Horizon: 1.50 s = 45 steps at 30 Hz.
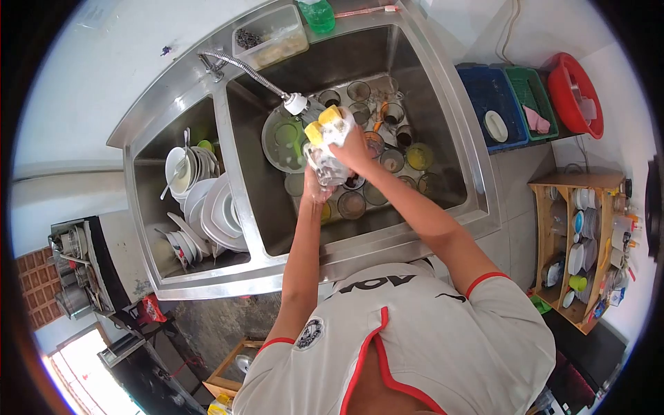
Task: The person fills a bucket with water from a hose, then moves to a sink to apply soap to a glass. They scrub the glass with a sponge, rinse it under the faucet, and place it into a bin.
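Over the right basin of the steel sink, my left hand is closed around a clear, soapy glass mug. My right hand grips a yellow sponge covered in white foam, just above the mug's upper end. Foam hides part of the fingers and the rim. Close behind the sponge is the white tap head on its flexible hose; water seems to come from it. A round, whitish bowl with something green in it lies left of my hands. Several used glasses stand below them on the basin floor.
Plates and bowls are stacked in the left basin. A plastic container and a green bottle stand on the back ledge. Blue and green crates and a red basin sit at right, above a wooden dish rack.
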### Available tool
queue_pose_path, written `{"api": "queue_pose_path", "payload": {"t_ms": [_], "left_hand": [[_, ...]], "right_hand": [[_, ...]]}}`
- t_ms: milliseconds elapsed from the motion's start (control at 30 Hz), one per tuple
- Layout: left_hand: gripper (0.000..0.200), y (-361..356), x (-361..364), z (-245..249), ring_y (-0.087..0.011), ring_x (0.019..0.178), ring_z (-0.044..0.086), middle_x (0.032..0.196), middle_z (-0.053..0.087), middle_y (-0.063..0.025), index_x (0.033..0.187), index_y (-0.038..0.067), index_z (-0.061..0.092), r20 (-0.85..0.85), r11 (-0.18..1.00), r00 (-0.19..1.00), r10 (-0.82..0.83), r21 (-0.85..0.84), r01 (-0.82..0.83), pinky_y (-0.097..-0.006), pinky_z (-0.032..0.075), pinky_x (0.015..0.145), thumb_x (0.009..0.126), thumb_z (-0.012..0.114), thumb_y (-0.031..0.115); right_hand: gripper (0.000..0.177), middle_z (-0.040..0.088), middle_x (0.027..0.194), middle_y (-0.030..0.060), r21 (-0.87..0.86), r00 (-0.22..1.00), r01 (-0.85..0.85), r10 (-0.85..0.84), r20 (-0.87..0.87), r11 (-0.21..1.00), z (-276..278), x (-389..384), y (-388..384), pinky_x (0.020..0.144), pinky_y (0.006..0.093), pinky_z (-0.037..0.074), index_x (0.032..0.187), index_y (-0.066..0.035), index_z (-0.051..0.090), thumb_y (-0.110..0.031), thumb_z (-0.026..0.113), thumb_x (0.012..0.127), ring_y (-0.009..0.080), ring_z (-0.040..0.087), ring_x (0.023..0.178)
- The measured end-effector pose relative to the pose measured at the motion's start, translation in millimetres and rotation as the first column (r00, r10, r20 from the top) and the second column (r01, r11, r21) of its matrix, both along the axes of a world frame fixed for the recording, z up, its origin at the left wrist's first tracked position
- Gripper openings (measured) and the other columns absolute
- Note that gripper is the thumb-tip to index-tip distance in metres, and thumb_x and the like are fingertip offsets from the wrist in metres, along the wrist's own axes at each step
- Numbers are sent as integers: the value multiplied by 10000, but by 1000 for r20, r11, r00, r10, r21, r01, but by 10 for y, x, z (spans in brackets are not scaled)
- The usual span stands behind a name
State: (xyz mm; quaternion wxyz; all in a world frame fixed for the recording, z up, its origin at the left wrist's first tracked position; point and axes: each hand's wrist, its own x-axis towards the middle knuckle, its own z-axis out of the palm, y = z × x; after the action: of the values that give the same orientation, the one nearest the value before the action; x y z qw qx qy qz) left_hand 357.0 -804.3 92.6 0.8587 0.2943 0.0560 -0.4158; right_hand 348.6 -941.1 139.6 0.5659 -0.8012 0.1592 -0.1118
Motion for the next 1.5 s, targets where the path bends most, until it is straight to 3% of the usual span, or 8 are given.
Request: {"api": "queue_pose_path", "payload": {"t_ms": [133, 233, 333, 600, 833, 1033, 1267, 1500], "left_hand": [[477, -138, -66, -38, -253, 1031, 594, 1156, 594, -112, 1221, 65, 512, 50, 935, 949, 311, 160, -315, -424, 487, 895, 915, 470, 429], [421, -9, 138, -722, -252, 958, 614, 1051, 627, -112, 1097, 57, 570, -103, 962, 989, 108, -240, -130, -425, 495, 880, 912, 475, 422], [414, -209, -1, -79, -230, 1012, 608, 1138, 615, -65, 1179, 102, 550, -336, 980, 921, 196, 43, -193, -405, 500, 880, 917, 459, 409], [440, 115, -62, -298, -173, 1069, 585, 1192, 593, -31, 1256, 120, 505, -2, 915, 997, 83, 397, -75, -364, 502, 853, 913, 525, 395], [725, 59, -210, 21, -199, 1097, 521, 1264, 471, -90, 1385, 53, 200, 281, 882, 957, -74, 466, -68, -339, 444, 915, 804, 631, 100], [842, 179, -53, 274, -243, 1007, 569, 1104, 555, -129, 1257, 48, 321, 659, 645, 642, -392, 694, -319, -345, 446, 889, 548, 770, 106], [808, 443, 161, 565, -384, 1012, 549, 1071, 569, -180, 1189, 54, 410, 650, 559, 164, -742, 735, -385, -427, 453, 858, 485, 801, 114], [841, 460, 257, 519, -418, 1026, 520, 1093, 552, -192, 1224, 63, 414, 593, 530, 54, -803, 754, -388, -440, 443, 871, 483, 808, 117]], "right_hand": [[706, 545, 1154, 234, -42, 967, -71, 80, 243, 997, 70, -421, 317, 870, 416, 463, 1269, -9, 381, -70, 698, 641, 402, 539, 1059], [707, 542, 1170, 219, -461, 825, -138, 359, 436, 877, -189, -476, 216, 860, 391, 470, 1276, -2, 362, -41, 695, 653, 374, 558, 1046], [635, 556, 1154, 178, 130, 967, 70, -99, 233, 989, -161, -235, 177, 869, 352, 463, 1238, -2, 386, 1, 665, 668, 295, 576, 1028], [587, 575, 1088, 148, -70, 849, -322, 320, 421, 944, 10, -293, 109, 924, 318, 417, 1202, -35, 441, -16, 671, 662, 245, 565, 1064], [520, 619, 984, 191, 246, 976, -209, 217, -7, 946, -630, 264, -201, 845, 355, 466, 1170, 5, 484, -36, 615, 669, 297, 609, 979], [556, 634, 974, 218, -355, 865, -495, 486, -122, 793, -22, 87, -387, 835, 402, 467, 1179, 0, 523, -103, 650, 647, 345, 613, 954], [420, 650, 990, 184, 78, 455, -872, 859, -236, 483, 353, -48, -402, 799, 373, 462, 1128, 7, 571, -159, 648, 750, 299, 623, 934], [329, 651, 843, 182, -382, 738, -624, 675, -3, 682, -23, -228, -72, 695, 433, 489, 997, -17, 630, -138, 679, 695, 390, 618, 813]]}}
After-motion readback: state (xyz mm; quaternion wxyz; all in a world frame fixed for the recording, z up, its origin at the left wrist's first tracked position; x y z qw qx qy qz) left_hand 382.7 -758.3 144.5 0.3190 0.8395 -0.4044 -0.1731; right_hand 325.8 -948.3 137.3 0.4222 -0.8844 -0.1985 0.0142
